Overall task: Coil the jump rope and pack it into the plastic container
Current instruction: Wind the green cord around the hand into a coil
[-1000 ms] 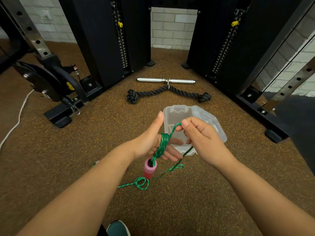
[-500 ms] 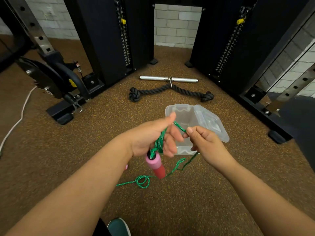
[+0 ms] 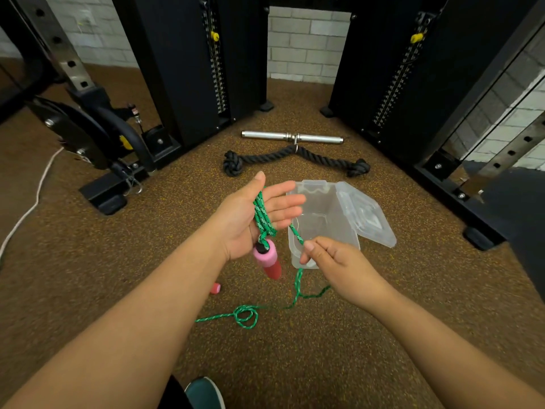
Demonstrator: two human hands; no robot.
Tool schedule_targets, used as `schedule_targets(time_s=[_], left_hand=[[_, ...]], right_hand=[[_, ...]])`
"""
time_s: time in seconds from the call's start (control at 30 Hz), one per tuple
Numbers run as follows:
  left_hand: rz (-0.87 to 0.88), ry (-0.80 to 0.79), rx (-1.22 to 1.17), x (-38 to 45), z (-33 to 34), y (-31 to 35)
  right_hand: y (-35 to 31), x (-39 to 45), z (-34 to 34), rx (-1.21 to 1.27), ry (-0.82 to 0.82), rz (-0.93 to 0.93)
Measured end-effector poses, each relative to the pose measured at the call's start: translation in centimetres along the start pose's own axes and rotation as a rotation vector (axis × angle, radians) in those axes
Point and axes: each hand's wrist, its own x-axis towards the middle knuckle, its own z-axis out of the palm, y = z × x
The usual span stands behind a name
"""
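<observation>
Green jump rope looped over splayed left hand, right hand fingers pinching it, plastic container open beyond

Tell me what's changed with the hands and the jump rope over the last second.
The left hand has opened flat, palm up, with the green rope wraps lying across it and the pink handle hanging below. The right hand has dropped down toward the person, still pinching the rope and drawing a strand taut from the palm. The open plastic container, the loose rope on the floor and the second handle stayed put.
</observation>
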Motion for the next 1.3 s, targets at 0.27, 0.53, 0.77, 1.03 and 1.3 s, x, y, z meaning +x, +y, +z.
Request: schedule_targets(time_s=[0.27, 0.53, 0.77, 1.03, 1.3], left_hand=[[-0.113, 0.023, -0.106, 0.3, 0.5, -0.4], [-0.209, -0.060, 0.173, 0.4, 0.6, -1.0], [-0.187, -0.199, 0.616, -0.3, 0.6, -2.0], [-0.171, -0.331, 0.680, -0.8, 1.6, -1.7], [-0.071, -0.278, 0.427, -0.8, 2.1, -1.8]], right_hand=[[-2.1, -0.9, 1.3, -0.298, -0.089, -0.210], [-4.3, -0.8, 0.0, -0.013, -0.019, -0.323], [-5.4, 0.0, -2.7, 0.177, 0.128, -0.230], [-3.6, 1.7, -3.6, 0.342, 0.260, -0.012], [-1.0, 2.2, -2.9, 0.397, 0.290, 0.137]])
